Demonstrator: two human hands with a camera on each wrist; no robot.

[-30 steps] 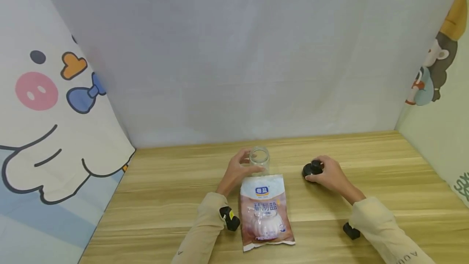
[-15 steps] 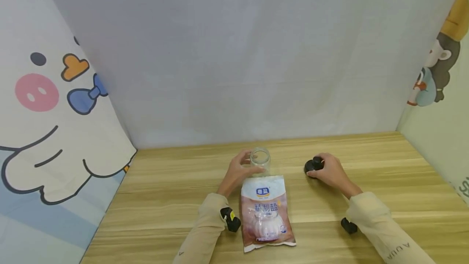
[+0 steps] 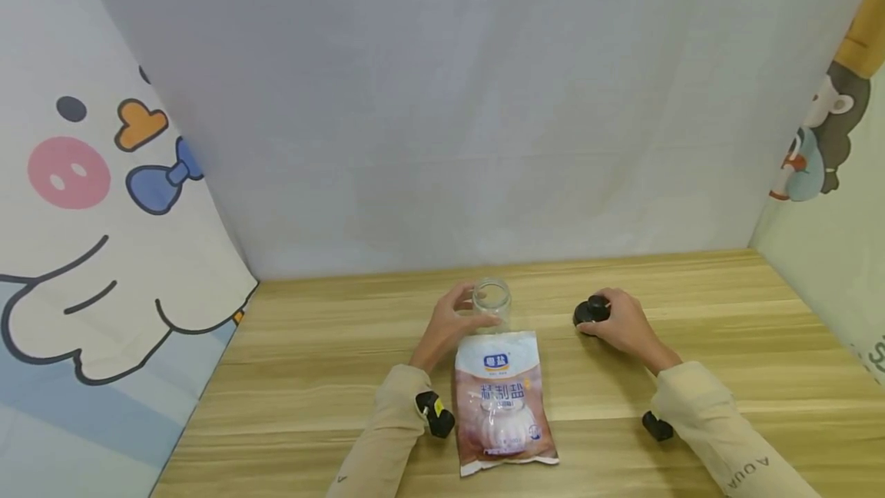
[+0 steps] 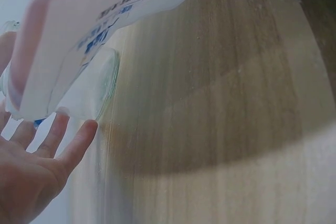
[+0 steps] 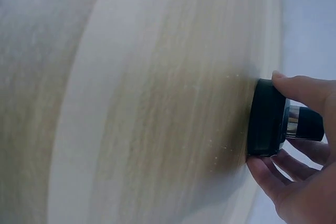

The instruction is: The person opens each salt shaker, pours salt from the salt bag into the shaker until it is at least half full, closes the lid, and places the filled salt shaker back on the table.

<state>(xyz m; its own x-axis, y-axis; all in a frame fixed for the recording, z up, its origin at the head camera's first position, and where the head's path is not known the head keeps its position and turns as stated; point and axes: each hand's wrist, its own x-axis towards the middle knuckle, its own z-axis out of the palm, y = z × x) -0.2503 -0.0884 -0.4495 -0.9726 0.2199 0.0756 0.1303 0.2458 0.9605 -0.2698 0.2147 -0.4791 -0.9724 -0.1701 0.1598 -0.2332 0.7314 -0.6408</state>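
In the head view my left hand (image 3: 445,325) holds an open clear glass jar (image 3: 493,300) from its left side, thumb along the near side and fingers behind. The jar stands upright on the wooden table. A sealed salt bag (image 3: 501,406) lies flat just in front of it, and in the left wrist view that bag (image 4: 63,61) covers part of the jar (image 4: 100,85). To the right, my right hand (image 3: 625,321) grips a round black lid (image 3: 584,317) with a raised knob. Thumb and fingers span the rim of the lid (image 5: 265,119), down at the tabletop.
A few pale specks dot the wooden tabletop (image 5: 173,103) by the lid. Behind the table hangs a grey cloth (image 3: 484,137). Printed cartoon panels stand on the left (image 3: 104,252) and right (image 3: 816,252).
My right hand and the lid have shifted very slightly away from me, its forearm turning a little. The left hand keeps its hold on the jar, and the bag stays put.
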